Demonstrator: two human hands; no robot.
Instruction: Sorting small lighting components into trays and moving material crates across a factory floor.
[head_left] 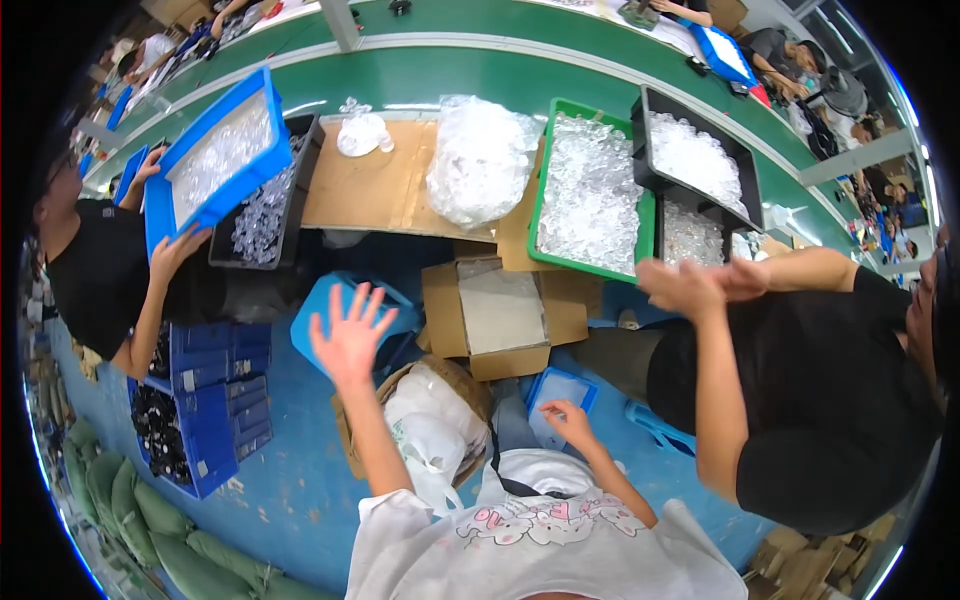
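left hand [349, 343]: fingers spread wide, nothing held, near blue stool [312, 318]. right hand [570, 423]: fingers half-curled by blue tray [572, 379], can't tell grip. tray's near-right of carton [446, 325], likely for reach.

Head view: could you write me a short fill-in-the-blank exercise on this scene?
The person's left hand holds ____.
The co-worker on the left holds a rectangular plastic tray coloured ____.
The bulging clear plastic bag is to the ____ of the green rectangular plastic bin.
Missing words: nothing; blue; left.
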